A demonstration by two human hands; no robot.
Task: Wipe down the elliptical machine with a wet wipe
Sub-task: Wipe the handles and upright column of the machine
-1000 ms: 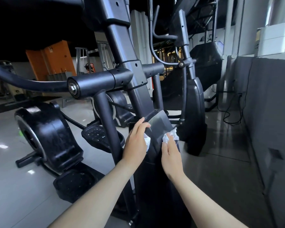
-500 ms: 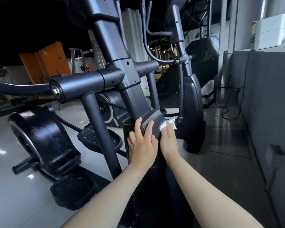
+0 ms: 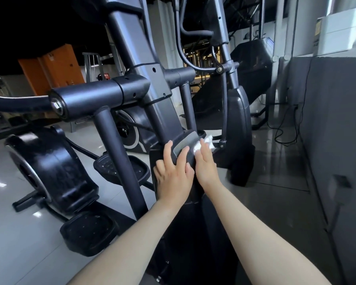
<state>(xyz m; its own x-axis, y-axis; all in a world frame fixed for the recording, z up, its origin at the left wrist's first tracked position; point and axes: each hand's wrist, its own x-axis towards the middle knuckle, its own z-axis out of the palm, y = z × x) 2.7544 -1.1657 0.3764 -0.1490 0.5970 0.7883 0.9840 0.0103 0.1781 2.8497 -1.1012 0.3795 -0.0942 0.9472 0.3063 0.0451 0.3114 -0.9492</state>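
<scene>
A grey partition wall runs along the right side of the room. White boxes sit on top of it, with bright daylight coming in above them. A black cable hangs down the wall's face and loops onto the floor at its foot. The floor is glossy: dark beside the wall, pale grey with small light reflections well away from it. Near the wall's far end stands a black slanted gym machine. Far across the room from the wall stands an orange cabinet under a dark ceiling.
</scene>
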